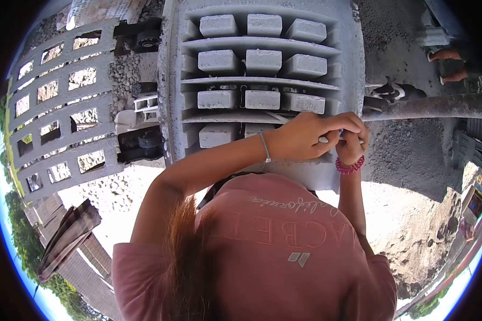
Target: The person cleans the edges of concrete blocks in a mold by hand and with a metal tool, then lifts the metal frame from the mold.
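My left hand (pixel 301 136), with a grey bracelet at its wrist, reaches across to the right, its fingers curled closed. It meets my right hand (pixel 352 145), which has a pink coil band at the wrist and is also closed. Small pale bits and a speck of blue show between the fingers; what they hold is mostly hidden. Both hands are over the near right corner of a grey metal block mould (pixel 262 119). Rows of rectangular cores (pixel 262 99) stand between its divider plates. A thin pale rod (pixel 276 117) lies by the nearest divider, partly behind my left hand.
Left of the mould stands a grey frame with square openings (pixel 64 142), with gravel (pixel 124 88) beside it. A thick pipe (pixel 434 108) runs off to the right. Beyond it are a black-and-white animal (pixel 396 91) and another person's legs (pixel 449 54). Rough sand (pixel 423 235) lies at right.
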`<state>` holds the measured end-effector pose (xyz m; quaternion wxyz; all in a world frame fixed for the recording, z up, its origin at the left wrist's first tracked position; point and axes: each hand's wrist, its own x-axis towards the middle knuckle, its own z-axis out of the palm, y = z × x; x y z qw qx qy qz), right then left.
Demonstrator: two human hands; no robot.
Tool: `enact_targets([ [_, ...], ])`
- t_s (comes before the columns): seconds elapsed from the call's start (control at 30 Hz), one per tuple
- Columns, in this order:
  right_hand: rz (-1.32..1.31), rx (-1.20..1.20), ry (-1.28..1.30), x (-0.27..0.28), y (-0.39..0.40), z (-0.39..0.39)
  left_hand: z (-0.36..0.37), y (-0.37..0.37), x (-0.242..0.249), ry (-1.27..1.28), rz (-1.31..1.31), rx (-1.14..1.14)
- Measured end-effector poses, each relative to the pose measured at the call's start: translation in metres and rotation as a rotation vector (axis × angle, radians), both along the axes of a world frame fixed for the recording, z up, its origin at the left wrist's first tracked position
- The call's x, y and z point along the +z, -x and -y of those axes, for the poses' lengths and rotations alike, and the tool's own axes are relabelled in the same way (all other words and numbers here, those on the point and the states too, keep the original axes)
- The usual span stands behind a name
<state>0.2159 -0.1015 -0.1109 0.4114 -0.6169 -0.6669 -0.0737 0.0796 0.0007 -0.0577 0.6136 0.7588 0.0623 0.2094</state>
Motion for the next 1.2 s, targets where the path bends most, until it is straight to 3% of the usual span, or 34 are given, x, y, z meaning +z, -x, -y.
enact_targets([
  [0.1, -0.017, -0.135, 0.033, -0.014, -0.002, 0.009, 0.009, -0.008, -0.033, -0.030, 0.007, 0.086],
  [0.13, -0.059, -0.122, 0.078, 0.015, 0.001, 0.004, 0.008, -0.006, -0.015, -0.111, -0.019, 0.079],
  [0.17, -0.700, -0.026, 0.152, 0.046, 0.009, -0.004, 0.009, -0.007, -0.002, -0.112, 0.071, 0.142],
  [0.23, -1.099, -0.076, 0.132, 0.063, 0.009, 0.008, 0.021, -0.012, 0.013, -0.094, 0.247, 0.241],
  [0.3, -0.449, -0.062, 0.078, 0.044, 0.004, -0.002, 0.010, -0.012, -0.009, -0.069, 0.106, 0.146],
  [0.37, -0.073, -0.219, 0.111, -0.015, -0.010, 0.009, 0.004, -0.016, -0.028, -0.062, 0.034, 0.094],
  [0.4, 0.120, -0.288, 0.126, -0.018, -0.006, 0.001, 0.000, -0.017, -0.029, -0.056, 0.024, 0.101],
  [0.5, -0.404, -0.181, 0.119, 0.026, -0.001, -0.011, -0.003, -0.015, -0.013, -0.053, 0.067, 0.167],
  [0.6, -0.403, -0.107, 0.112, 0.035, 0.001, -0.007, 0.000, -0.009, 0.001, -0.031, 0.126, 0.154],
  [0.63, -0.172, -0.138, 0.091, 0.032, 0.002, -0.017, -0.002, -0.011, -0.014, -0.015, 0.115, 0.141],
  [0.7, 0.090, -0.232, -0.017, -0.028, -0.024, 0.003, -0.005, -0.018, -0.043, 0.015, 0.104, 0.124],
  [0.73, 0.070, -0.235, 0.113, -0.025, -0.031, 0.007, 0.000, -0.023, -0.035, -0.028, -0.074, 0.162],
  [0.83, -0.520, -0.094, 0.143, 0.019, -0.027, 0.014, 0.004, -0.014, -0.005, -0.099, 0.056, 0.175],
  [0.9, -0.544, -0.139, 0.147, 0.023, -0.008, 0.020, 0.009, -0.005, 0.000, -0.051, 0.107, 0.157],
  [0.97, -0.151, -0.272, 0.081, 0.009, 0.004, 0.000, 0.000, -0.009, -0.022, 0.035, 0.072, 0.080],
  [1.0, 0.154, -0.348, 0.043, -0.032, -0.015, 0.014, -0.001, -0.018, -0.045, 0.064, 0.043, 0.097],
  [1.03, 0.013, -0.307, 0.206, -0.031, -0.019, 0.013, 0.001, -0.019, -0.040, 0.002, 0.018, 0.101],
  [1.1, -0.558, -0.284, 0.047, -0.012, -0.005, 0.003, 0.003, -0.017, -0.030, -0.132, -0.051, 0.152],
  [1.17, -1.168, -0.045, 0.182, 0.012, 0.003, 0.003, 0.001, 0.002, -0.007, -0.090, -0.040, 0.123],
  [1.2, -0.919, -0.075, 0.203, 0.005, 0.011, 0.005, 0.004, 0.012, -0.003, -0.084, -0.014, 0.128],
])
